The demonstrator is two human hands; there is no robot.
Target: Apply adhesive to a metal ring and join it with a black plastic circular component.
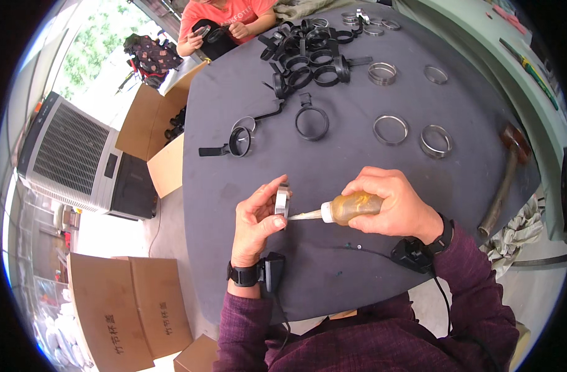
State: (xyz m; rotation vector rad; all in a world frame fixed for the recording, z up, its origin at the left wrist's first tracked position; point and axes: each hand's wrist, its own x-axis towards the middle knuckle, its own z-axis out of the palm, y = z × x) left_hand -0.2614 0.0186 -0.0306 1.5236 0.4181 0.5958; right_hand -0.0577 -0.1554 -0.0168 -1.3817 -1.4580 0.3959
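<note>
My left hand pinches a silver metal ring, held on edge above the table between thumb and fingers. In my right hand lies a squeeze bottle with yellowish-brown contents, tipped on its side. Its white collar and narrow nozzle point left, with the tip at the ring's lower edge; whether it touches, I cannot tell. Beyond my hands lie a black ring with a tab and a black ring with a strap-like handle. Two loose metal rings, one thinner and one taller, rest farther right.
A heap of black handled rings covers the far middle of the grey table. A mallet lies at the right edge. Across the table, a person in a coral shirt handles parts. Cardboard boxes and an air cooler stand left.
</note>
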